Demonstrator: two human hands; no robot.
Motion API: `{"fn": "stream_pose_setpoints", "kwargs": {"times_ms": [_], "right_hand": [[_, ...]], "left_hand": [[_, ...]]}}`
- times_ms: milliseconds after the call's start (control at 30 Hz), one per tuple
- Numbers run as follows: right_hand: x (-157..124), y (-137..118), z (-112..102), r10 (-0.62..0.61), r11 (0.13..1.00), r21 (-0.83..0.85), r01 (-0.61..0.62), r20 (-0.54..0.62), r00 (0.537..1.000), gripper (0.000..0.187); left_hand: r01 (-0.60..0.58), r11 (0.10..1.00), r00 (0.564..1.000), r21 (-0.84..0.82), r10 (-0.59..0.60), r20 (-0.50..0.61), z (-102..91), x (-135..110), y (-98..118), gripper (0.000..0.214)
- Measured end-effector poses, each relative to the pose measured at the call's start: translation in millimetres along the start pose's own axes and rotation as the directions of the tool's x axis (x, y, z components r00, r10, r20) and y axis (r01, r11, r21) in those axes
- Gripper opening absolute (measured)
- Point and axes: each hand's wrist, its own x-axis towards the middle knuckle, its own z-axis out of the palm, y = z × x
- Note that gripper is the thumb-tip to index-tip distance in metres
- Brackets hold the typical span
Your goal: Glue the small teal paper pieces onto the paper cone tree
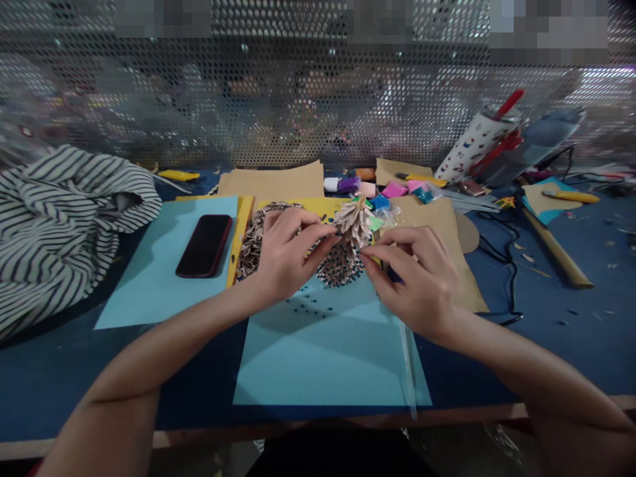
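A striped cloth (64,232) is heaped at the far left, at 9 o'clock from the folded-paper cone (350,245), and a black-cased phone (203,245) is laid on a pale blue card (163,265) beside it. A fan of pleated printed paper (253,242) is partly covered by the left hand (285,255), whose fingers are drawn close together, with their tips pressed against the cone's side at 9 o'clock. The cone is held upright between both hands, above a second blue card (322,351), with its point at 12 o'clock. Its side at 3 o'clock is pinched narrowly by the thumb and forefinger of the right hand (415,281). Small coloured packets (380,192) are piled at 1 o'clock, near brown kraft paper (437,225). Further right, a black cable (507,265), a wooden stick (556,248) and a yellow-handled cutter (571,196) are spread across the blue table top (571,344)
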Motion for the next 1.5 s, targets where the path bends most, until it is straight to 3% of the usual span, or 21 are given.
{"fn": "stream_pose_setpoints", "kwargs": {"times_ms": [200,733,1033,1133,1267,1400,1500], "right_hand": [[7.8,-1.3,10.6,-0.088,0.988,-0.132,0.079,-0.068,0.994,0.009],[7.8,-4.2,21.3,-0.062,0.956,-0.290,0.040,-0.068,0.996,0.012],[0.0,-7.5,7.6,-0.098,0.973,-0.220,0.074,-0.098,0.990,0.012],[-11.0,-12.6,2.6,-0.086,0.982,-0.169,0.080,-0.030,0.996,0.010],[-32.5,-21.4,5.5,-0.044,0.997,-0.056,0.055,0.176,0.983,0.007],[-55.1,-26.3,17.4,-0.029,0.993,0.112,-0.021,0.428,0.903,0.018],[-68.3,-26.4,28.2,-0.013,0.981,0.169,-0.094,0.542,0.840,0.015]], "left_hand": [[0.076,0.995,0.996,-0.061,-0.078,-0.035,-8.3,3.8,1.9,0.009],[0.067,0.994,0.998,-0.086,-0.066,0.011,-10.2,4.3,8.2,0.012],[0.062,0.994,0.998,-0.086,-0.060,0.026,-7.7,1.2,9.0,0.008],[0.037,0.998,0.999,-0.052,-0.035,0.035,-4.2,-0.8,9.5,0.008],[0.051,0.998,0.997,-0.043,-0.048,0.059,-1.7,0.7,9.4,0.011],[0.056,0.997,0.997,-0.046,-0.053,0.054,-1.7,3.5,9.7,0.012],[0.055,0.996,0.998,-0.067,-0.053,0.033,-2.6,4.3,10.5,0.006]]}}
